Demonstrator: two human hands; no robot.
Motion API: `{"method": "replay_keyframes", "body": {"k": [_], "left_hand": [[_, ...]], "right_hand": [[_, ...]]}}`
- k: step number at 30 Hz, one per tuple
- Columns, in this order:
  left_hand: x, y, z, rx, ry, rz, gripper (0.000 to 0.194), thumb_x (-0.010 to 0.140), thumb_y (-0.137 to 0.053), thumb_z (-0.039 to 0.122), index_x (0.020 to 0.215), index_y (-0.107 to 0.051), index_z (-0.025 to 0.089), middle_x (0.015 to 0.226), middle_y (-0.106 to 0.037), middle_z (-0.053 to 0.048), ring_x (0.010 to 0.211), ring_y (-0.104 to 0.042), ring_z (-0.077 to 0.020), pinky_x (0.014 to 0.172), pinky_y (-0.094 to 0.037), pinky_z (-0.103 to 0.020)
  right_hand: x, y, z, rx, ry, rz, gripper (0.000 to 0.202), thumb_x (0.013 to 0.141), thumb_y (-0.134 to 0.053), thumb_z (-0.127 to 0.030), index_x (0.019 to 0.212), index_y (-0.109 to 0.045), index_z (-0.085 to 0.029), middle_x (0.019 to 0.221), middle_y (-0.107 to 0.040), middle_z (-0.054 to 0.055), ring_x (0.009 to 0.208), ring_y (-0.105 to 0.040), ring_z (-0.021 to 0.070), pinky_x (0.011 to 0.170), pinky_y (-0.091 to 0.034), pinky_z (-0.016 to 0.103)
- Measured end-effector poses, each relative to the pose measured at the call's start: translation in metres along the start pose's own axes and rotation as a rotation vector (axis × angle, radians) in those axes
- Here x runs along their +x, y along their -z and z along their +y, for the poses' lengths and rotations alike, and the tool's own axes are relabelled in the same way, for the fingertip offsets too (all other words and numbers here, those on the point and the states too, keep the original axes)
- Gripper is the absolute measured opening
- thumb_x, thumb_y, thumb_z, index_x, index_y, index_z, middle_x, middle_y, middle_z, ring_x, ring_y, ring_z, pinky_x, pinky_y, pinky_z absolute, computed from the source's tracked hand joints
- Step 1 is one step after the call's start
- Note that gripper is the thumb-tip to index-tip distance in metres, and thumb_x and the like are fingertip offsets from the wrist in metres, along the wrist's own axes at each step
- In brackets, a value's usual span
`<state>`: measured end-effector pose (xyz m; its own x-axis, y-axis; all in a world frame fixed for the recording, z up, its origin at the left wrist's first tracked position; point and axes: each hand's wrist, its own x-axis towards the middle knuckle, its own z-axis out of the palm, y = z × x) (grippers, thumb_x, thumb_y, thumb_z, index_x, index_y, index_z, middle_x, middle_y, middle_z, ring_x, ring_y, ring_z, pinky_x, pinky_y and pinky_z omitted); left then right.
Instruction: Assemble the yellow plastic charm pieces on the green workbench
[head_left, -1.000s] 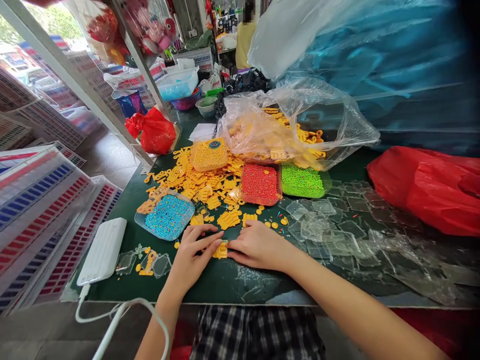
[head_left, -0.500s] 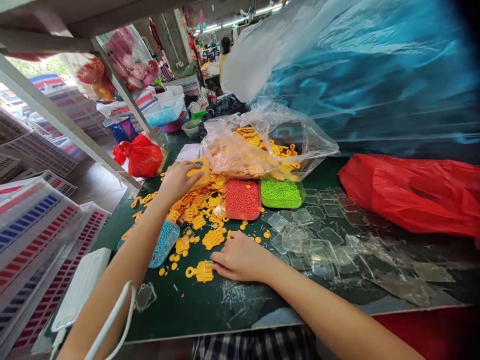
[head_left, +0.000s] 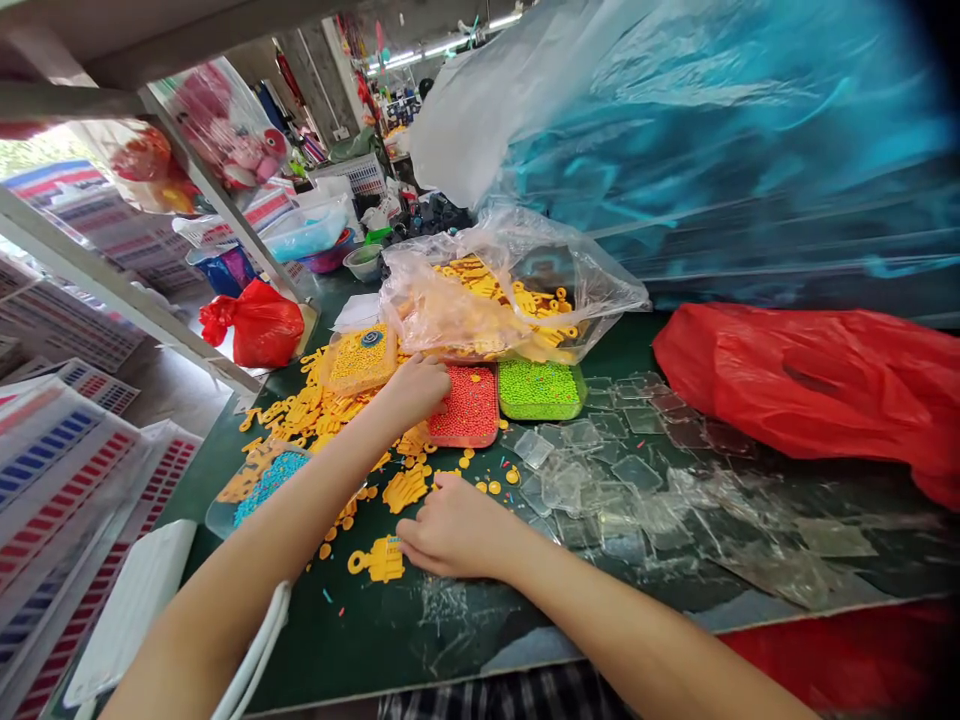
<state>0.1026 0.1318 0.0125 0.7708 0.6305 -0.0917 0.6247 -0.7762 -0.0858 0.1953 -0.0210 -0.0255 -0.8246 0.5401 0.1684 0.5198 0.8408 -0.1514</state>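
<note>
My left hand is at the left edge of the box of red beads, its fingers bent down and their tips hidden. My right hand rests on the green table with its fingers closed at the right end of a flat yellow figure piece. A box of yellow beads with a round blue item on top sits on a heap of yellow pieces. Green beads fill the box right of the red one. Blue beads lie in a box partly behind my left forearm.
An open clear bag of yellow pieces stands behind the boxes. Thin clear squares spread to the right, below a red bag. A white device with a cable lies at the left edge.
My left hand has moved right, from the yellow bead box to the red one. The view has shifted slightly. My right hand remains beside the yellow figure piece.
</note>
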Motion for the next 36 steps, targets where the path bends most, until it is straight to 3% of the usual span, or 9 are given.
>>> {"method": "replay_keyframes", "body": {"k": [7, 11, 15, 22, 27, 33, 36], "left_hand": [[-0.008, 0.001, 0.009, 0.032, 0.011, 0.012, 0.017, 0.077, -0.06, 0.01, 0.065, -0.069, 0.017, 0.078, -0.068, -0.01, 0.092, -0.059, -0.0269, 0.083, -0.042, -0.036], [-0.013, 0.005, 0.014, 0.058, 0.025, 0.023, 0.007, 0.079, -0.067, 0.019, 0.082, -0.073, 0.017, 0.091, -0.07, -0.01, 0.099, -0.059, -0.0276, 0.086, -0.042, -0.037], [-0.012, 0.004, 0.017, 0.059, 0.034, 0.023, 0.018, 0.08, -0.069, 0.027, 0.096, -0.072, 0.019, 0.104, -0.07, -0.008, 0.107, -0.056, -0.0267, 0.092, -0.04, -0.036], [-0.004, -0.006, 0.011, 0.03, 0.066, -0.041, 0.011, 0.082, -0.067, 0.027, 0.084, -0.074, 0.019, 0.087, -0.073, -0.005, 0.09, -0.061, -0.0228, 0.088, -0.038, -0.034], [-0.003, -0.003, 0.01, 0.016, 0.071, -0.042, 0.011, 0.082, -0.068, 0.03, 0.082, -0.075, 0.022, 0.084, -0.075, -0.003, 0.087, -0.064, -0.0213, 0.09, -0.036, -0.034], [-0.007, 0.006, 0.013, -0.007, 0.115, 0.038, 0.016, 0.084, -0.068, 0.034, 0.087, -0.077, 0.021, 0.093, -0.075, -0.006, 0.096, -0.063, -0.0251, 0.088, -0.038, -0.036], [-0.016, 0.013, 0.017, -0.051, 0.138, 0.146, 0.017, 0.086, -0.067, 0.036, 0.093, -0.076, 0.022, 0.104, -0.073, -0.006, 0.101, -0.06, -0.0251, 0.09, -0.039, -0.037]], "right_hand": [[0.001, -0.004, -0.005, 0.01, 0.01, -0.019, 0.029, 0.098, -0.04, -0.029, 0.086, -0.063, -0.016, 0.069, -0.071, 0.004, 0.062, -0.061, 0.0152, 0.058, -0.025, 0.032], [0.002, -0.008, -0.005, 0.002, 0.004, 0.002, 0.029, 0.098, -0.04, -0.03, 0.086, -0.063, -0.016, 0.07, -0.071, 0.004, 0.062, -0.062, 0.0154, 0.06, -0.027, 0.032], [0.003, -0.01, -0.004, -0.009, -0.006, 0.005, 0.029, 0.098, -0.041, -0.03, 0.086, -0.063, -0.016, 0.07, -0.071, 0.005, 0.062, -0.061, 0.0154, 0.063, -0.028, 0.032], [0.002, -0.011, -0.001, -0.014, -0.028, -0.012, 0.027, 0.097, -0.043, -0.03, 0.088, -0.065, -0.017, 0.071, -0.071, 0.006, 0.063, -0.061, 0.0162, 0.063, -0.027, 0.031], [0.001, -0.009, 0.002, -0.027, -0.034, -0.022, 0.029, 0.098, -0.042, -0.031, 0.091, -0.066, -0.017, 0.071, -0.071, 0.006, 0.064, -0.061, 0.0172, 0.063, -0.028, 0.031], [0.0, -0.011, 0.004, -0.033, -0.032, -0.008, 0.029, 0.098, -0.041, -0.03, 0.094, -0.066, -0.016, 0.074, -0.072, 0.006, 0.066, -0.062, 0.0168, 0.061, -0.026, 0.031], [-0.001, -0.011, 0.005, -0.03, -0.041, -0.001, 0.03, 0.098, -0.04, -0.03, 0.094, -0.066, -0.016, 0.074, -0.072, 0.006, 0.065, -0.061, 0.0164, 0.061, -0.025, 0.032]]}}
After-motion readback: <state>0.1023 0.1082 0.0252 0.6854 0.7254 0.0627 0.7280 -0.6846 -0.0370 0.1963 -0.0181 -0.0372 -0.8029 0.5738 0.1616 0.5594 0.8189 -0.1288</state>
